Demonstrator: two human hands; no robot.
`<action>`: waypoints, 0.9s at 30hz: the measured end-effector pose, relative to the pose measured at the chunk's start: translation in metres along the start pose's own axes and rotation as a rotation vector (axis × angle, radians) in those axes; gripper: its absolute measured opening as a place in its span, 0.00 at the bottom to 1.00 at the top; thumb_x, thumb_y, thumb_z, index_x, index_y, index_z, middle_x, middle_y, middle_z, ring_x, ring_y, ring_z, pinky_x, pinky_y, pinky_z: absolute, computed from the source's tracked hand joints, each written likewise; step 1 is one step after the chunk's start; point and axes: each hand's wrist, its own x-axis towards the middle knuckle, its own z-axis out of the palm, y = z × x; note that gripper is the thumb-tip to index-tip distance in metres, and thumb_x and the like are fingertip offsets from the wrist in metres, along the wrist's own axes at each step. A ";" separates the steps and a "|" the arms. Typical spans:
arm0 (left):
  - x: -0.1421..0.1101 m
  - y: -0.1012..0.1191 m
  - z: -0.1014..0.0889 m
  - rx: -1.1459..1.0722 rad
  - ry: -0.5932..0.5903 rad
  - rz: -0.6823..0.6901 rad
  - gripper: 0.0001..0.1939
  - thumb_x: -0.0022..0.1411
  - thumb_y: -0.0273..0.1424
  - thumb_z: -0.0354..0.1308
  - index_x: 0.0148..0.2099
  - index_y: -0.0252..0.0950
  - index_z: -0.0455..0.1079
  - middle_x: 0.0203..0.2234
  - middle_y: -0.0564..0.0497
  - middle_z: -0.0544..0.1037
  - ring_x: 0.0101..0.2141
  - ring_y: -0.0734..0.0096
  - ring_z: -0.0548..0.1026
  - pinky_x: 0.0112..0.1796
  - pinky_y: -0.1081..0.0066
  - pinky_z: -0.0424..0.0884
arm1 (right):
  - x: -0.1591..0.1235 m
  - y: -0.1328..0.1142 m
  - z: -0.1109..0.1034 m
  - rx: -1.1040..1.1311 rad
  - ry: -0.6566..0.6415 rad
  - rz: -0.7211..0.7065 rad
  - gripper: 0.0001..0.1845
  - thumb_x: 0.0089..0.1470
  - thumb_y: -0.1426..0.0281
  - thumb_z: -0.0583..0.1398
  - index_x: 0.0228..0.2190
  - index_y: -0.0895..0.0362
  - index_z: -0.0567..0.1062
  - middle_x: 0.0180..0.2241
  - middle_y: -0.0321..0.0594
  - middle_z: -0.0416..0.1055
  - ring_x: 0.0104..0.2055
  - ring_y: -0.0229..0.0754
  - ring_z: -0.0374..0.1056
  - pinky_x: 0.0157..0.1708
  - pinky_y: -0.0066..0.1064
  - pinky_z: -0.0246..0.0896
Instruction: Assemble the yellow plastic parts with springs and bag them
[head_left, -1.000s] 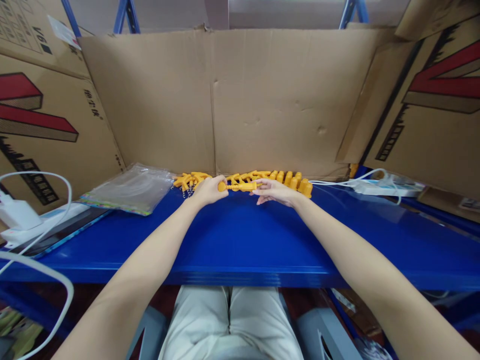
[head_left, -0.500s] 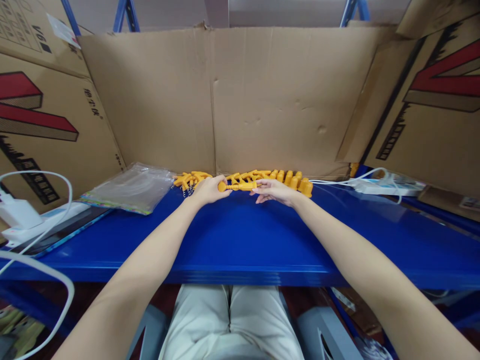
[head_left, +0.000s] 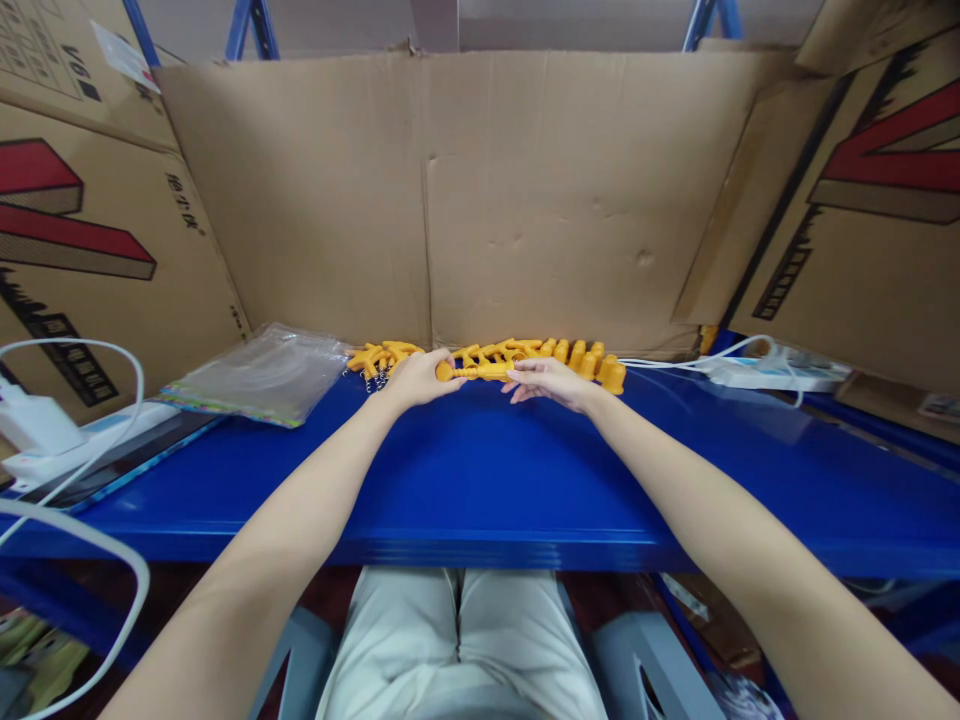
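Between my hands lies a slender yellow plastic piece [head_left: 487, 371], level, with a round knob at its left end. My left hand [head_left: 416, 380] is closed on that knobbed end. Thumb and fingers of my right hand [head_left: 551, 383] pinch the opposite end, the lower fingers loosely curled. Just behind my left hand are branched yellow pieces [head_left: 367, 358] with small metal chains. More yellow pieces [head_left: 487, 352] lie in a row behind the held one. Several short yellow cylinders [head_left: 611, 374] stand beside and behind my right hand.
A blue table [head_left: 487, 480] spans the view, backed by a cardboard sheet [head_left: 562, 200]. Clear plastic bags [head_left: 270, 370] lie at left, near a dark phone-like device [head_left: 135, 465] and a white charger [head_left: 37, 425]. A white power strip [head_left: 780, 372] with cables sits at right.
My right hand has shifted very slightly along the yellow piece. Otherwise the hands and the things on the table look the same.
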 end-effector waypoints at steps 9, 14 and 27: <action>-0.002 0.007 -0.003 0.020 0.002 0.004 0.19 0.53 0.49 0.57 0.38 0.40 0.71 0.21 0.54 0.71 0.25 0.68 0.69 0.28 0.72 0.58 | -0.001 -0.003 0.008 0.031 0.041 0.091 0.21 0.55 0.54 0.59 0.26 0.60 0.75 0.23 0.44 0.75 0.24 0.39 0.71 0.32 0.32 0.71; -0.002 0.008 -0.003 0.018 0.004 0.004 0.19 0.54 0.50 0.56 0.38 0.41 0.71 0.21 0.54 0.71 0.25 0.68 0.69 0.28 0.72 0.59 | 0.000 -0.004 0.010 0.024 0.065 0.098 0.22 0.56 0.53 0.58 0.26 0.59 0.75 0.20 0.44 0.72 0.20 0.39 0.68 0.31 0.37 0.71; -0.001 0.003 -0.003 0.005 -0.024 -0.019 0.21 0.52 0.52 0.57 0.37 0.40 0.71 0.20 0.54 0.71 0.25 0.68 0.69 0.28 0.72 0.58 | -0.002 -0.004 0.005 0.056 -0.032 0.111 0.20 0.53 0.51 0.59 0.34 0.55 0.71 0.31 0.42 0.77 0.23 0.38 0.70 0.25 0.29 0.66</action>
